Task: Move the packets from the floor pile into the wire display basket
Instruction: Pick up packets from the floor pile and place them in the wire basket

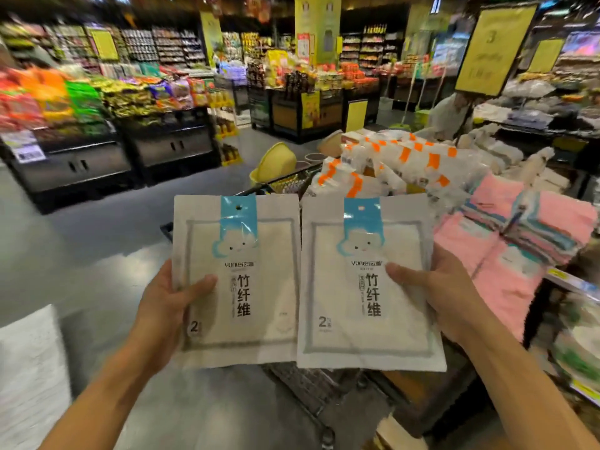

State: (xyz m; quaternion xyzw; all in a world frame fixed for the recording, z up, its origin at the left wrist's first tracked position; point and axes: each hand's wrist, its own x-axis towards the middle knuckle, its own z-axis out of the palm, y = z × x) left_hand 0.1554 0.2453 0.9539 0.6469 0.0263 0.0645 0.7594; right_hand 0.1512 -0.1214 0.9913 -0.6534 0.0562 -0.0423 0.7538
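Left hand (168, 297) gripping one white packet (237, 280), right hand (444, 293) gripping second packet (370, 284), side by side, upright, above wire basket (302, 381), supermarket aisle

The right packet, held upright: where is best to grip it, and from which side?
Grip the right packet at its lower right edge, from the right, as the right hand does. It is flat and thin, so thumb in front and fingers behind pinch it; the left packet blocks the left side.

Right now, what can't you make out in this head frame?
- Wire basket: mostly hidden behind the two packets, left and right.
- Fingers of both hands, left and right: behind the packets, only the thumbs show.
- Floor pile: not identifiable; white bundle cut by left edge.
- Yellow sign: text blurred.
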